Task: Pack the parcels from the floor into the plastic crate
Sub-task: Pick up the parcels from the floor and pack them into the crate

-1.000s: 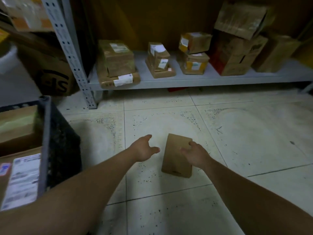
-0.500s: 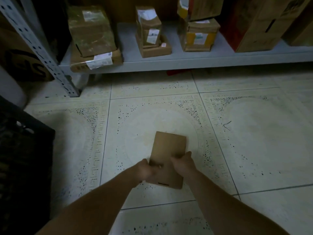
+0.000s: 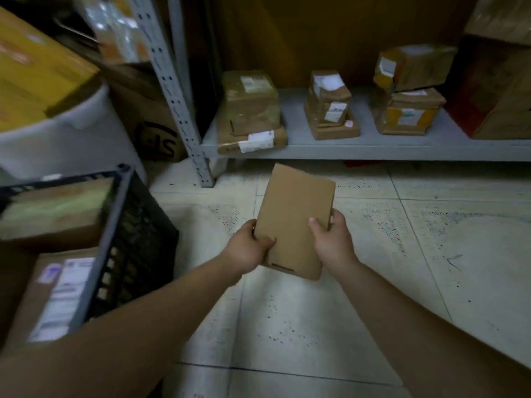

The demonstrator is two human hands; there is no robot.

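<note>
A flat brown cardboard parcel [image 3: 294, 216] is held above the tiled floor, tilted away from me. My left hand [image 3: 248, 247] grips its near left edge and my right hand [image 3: 332, 242] grips its near right edge, thumbs on top. The black plastic crate [image 3: 135, 239] stands to the left on the floor. Inside it lie a plain brown box [image 3: 54, 208] and a box with a white shipping label [image 3: 54, 294].
A grey metal shelf [image 3: 373, 146] runs along the back with several taped parcels on it. Its perforated upright [image 3: 178, 99] stands just behind the crate. A white bin [image 3: 63, 139] and an SF carton [image 3: 152, 124] sit at the left. Pale floor tiles [image 3: 431, 254] extend to the right.
Both hands reached to the parcel lying on the floor, closed on it, and have lifted it off the tiles. The view has swung back up and left, bringing the crate in.
</note>
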